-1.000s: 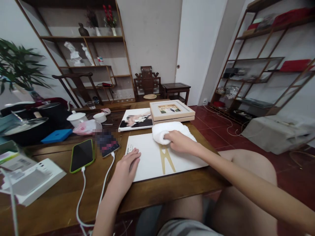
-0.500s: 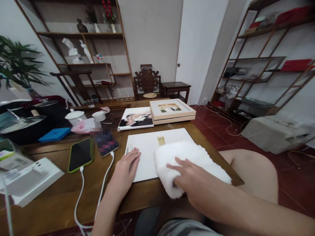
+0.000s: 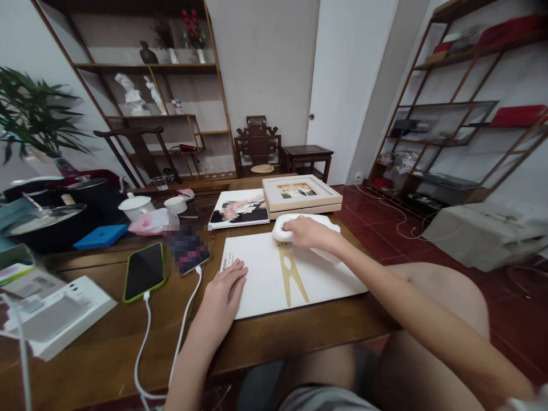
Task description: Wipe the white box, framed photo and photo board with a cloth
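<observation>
A white rectangular board (image 3: 257, 279) lies flat on the wooden table in front of me, with small printed text at its upper left. On it is a tan A-shaped piece (image 3: 286, 279), its top partly covered. My left hand (image 3: 226, 285) rests on the board's left edge, fingers stretched out and holding nothing. In my right hand (image 3: 306, 231) is a folded fluffy white cloth (image 3: 323, 220), pressed against the far part of the board; the fingers curl over it, and the thumb is hard to see.
Behind the board lie a photo panel (image 3: 240, 208) and stacked picture frames (image 3: 302, 197). To the left are a green-cased phone (image 3: 145, 271), another phone (image 3: 192, 260) on a white cable, a white box (image 3: 71, 319), a blue box (image 3: 100, 235) and a black pot (image 3: 51, 228).
My right hand has moved the white cloth from the board's near right side to its far edge, uncovering the tan piece. My left hand stays in place on the board.
</observation>
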Motion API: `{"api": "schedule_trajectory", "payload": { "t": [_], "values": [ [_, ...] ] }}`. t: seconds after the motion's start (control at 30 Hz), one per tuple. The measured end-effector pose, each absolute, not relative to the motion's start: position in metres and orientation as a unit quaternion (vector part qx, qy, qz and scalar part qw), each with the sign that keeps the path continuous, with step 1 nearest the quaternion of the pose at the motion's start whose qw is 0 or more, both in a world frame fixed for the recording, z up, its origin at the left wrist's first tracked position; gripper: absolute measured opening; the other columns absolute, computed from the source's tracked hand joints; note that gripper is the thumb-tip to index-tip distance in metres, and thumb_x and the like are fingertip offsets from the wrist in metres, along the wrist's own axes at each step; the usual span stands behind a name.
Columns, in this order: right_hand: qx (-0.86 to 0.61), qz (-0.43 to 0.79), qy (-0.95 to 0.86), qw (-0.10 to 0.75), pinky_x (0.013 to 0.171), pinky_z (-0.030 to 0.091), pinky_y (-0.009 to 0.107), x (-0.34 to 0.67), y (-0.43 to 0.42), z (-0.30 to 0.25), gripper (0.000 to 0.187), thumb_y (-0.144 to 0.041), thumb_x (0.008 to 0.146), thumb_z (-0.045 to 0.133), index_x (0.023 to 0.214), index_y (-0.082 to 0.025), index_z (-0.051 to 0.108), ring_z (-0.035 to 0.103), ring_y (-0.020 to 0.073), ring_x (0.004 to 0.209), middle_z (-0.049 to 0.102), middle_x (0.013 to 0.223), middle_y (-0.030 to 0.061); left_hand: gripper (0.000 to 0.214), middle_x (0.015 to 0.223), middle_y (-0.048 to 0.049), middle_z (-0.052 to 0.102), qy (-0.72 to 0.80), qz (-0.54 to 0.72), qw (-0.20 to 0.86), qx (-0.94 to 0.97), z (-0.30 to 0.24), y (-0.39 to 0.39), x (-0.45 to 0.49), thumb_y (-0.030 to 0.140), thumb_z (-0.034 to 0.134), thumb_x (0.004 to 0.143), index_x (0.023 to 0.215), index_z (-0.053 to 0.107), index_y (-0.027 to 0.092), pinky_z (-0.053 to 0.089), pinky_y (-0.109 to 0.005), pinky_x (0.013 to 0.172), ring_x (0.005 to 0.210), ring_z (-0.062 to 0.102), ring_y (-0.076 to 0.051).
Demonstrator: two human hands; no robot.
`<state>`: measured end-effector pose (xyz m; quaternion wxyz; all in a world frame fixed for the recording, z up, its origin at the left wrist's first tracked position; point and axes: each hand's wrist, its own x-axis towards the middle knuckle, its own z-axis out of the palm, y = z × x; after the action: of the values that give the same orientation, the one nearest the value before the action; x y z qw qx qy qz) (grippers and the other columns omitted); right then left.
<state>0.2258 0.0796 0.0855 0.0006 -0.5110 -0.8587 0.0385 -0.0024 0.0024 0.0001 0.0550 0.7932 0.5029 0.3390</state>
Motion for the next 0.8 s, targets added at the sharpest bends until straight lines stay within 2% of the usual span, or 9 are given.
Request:
{"api": "schedule_trajectory", "payload": {
  "t": [0.17, 0.37, 0.4, 0.47, 0.57, 0.67, 0.8],
  "values": [
    [-0.461, 0.034, -0.887, -0.013, 0.061, 0.036, 0.026, 0.19, 0.085, 0.094, 0.028, -0.009, 0.077, 0.046, 0.095, -0.017, 0.067, 0.061, 0.0243, 0.087, 0.068, 0.095, 0.0114, 0.029, 0.112, -0.0157, 0.068, 0.503, 0.337, 0.056, 0.794, 0.001, 0.001, -0.002, 0.024, 0.046, 0.086, 0.098, 0.069, 0.012, 0.048, -0.045, 0.096, 0.109, 0.062, -0.027],
    [-0.423, 0.022, -0.905, -0.029, 0.071, 0.044, 0.034, 0.184, 0.012, 0.085, 0.027, -0.006, 0.077, 0.048, 0.095, -0.013, 0.066, 0.061, 0.0274, 0.088, 0.067, 0.092, 0.0148, 0.027, 0.11, -0.0132, 0.069, 0.499, 0.333, 0.041, 0.799, 0.001, 0.001, -0.003, 0.023, 0.046, 0.086, 0.098, 0.068, 0.015, 0.049, -0.044, 0.094, 0.107, 0.062, -0.026],
    [-0.408, 0.022, -0.912, -0.036, 0.075, 0.044, 0.038, 0.187, -0.006, 0.082, 0.024, -0.007, 0.075, 0.053, 0.093, -0.013, 0.067, 0.06, 0.0291, 0.091, 0.067, 0.094, 0.0152, 0.026, 0.11, -0.0128, 0.069, 0.499, 0.331, 0.04, 0.8, 0.0, 0.002, -0.004, 0.023, 0.046, 0.086, 0.098, 0.068, 0.016, 0.048, -0.044, 0.094, 0.107, 0.062, -0.025],
    [-0.37, 0.01, -0.928, -0.035, 0.082, 0.044, 0.047, 0.192, -0.039, 0.074, 0.021, -0.013, 0.071, 0.06, 0.09, -0.015, 0.067, 0.053, 0.0362, 0.105, 0.061, 0.113, 0.0175, 0.027, 0.109, -0.0127, 0.069, 0.5, 0.326, 0.039, 0.801, 0.0, 0.002, -0.004, 0.023, 0.046, 0.086, 0.098, 0.068, 0.015, 0.048, -0.044, 0.095, 0.108, 0.062, -0.025],
    [-0.362, 0.02, -0.93, -0.053, 0.086, 0.041, 0.057, 0.199, -0.069, 0.066, 0.017, -0.017, 0.069, 0.063, 0.085, -0.018, 0.069, 0.045, 0.0436, 0.115, 0.055, 0.125, 0.0157, 0.029, 0.11, -0.0139, 0.069, 0.506, 0.322, 0.045, 0.799, -0.001, 0.003, -0.003, 0.025, 0.045, 0.086, 0.099, 0.068, 0.014, 0.047, -0.045, 0.096, 0.109, 0.061, -0.027],
    [-0.362, 0.04, -0.931, -0.033, 0.086, 0.043, 0.052, 0.2, -0.065, 0.068, 0.02, -0.015, 0.069, 0.061, 0.088, -0.017, 0.068, 0.047, 0.0403, 0.114, 0.056, 0.124, 0.0158, 0.03, 0.11, -0.0154, 0.069, 0.505, 0.325, 0.05, 0.798, 0.0, 0.002, -0.003, 0.025, 0.045, 0.086, 0.099, 0.068, 0.012, 0.047, -0.046, 0.096, 0.109, 0.061, -0.027],
    [-0.419, 0.0, -0.907, -0.028, 0.08, 0.046, 0.041, 0.189, -0.017, 0.077, 0.028, -0.006, 0.073, 0.054, 0.097, -0.014, 0.065, 0.055, 0.0327, 0.103, 0.064, 0.107, 0.0151, 0.03, 0.11, -0.0168, 0.068, 0.503, 0.327, 0.049, 0.799, 0.002, 0.001, -0.002, 0.025, 0.045, 0.086, 0.098, 0.068, 0.01, 0.046, -0.045, 0.097, 0.109, 0.061, -0.027]
  ]
}}
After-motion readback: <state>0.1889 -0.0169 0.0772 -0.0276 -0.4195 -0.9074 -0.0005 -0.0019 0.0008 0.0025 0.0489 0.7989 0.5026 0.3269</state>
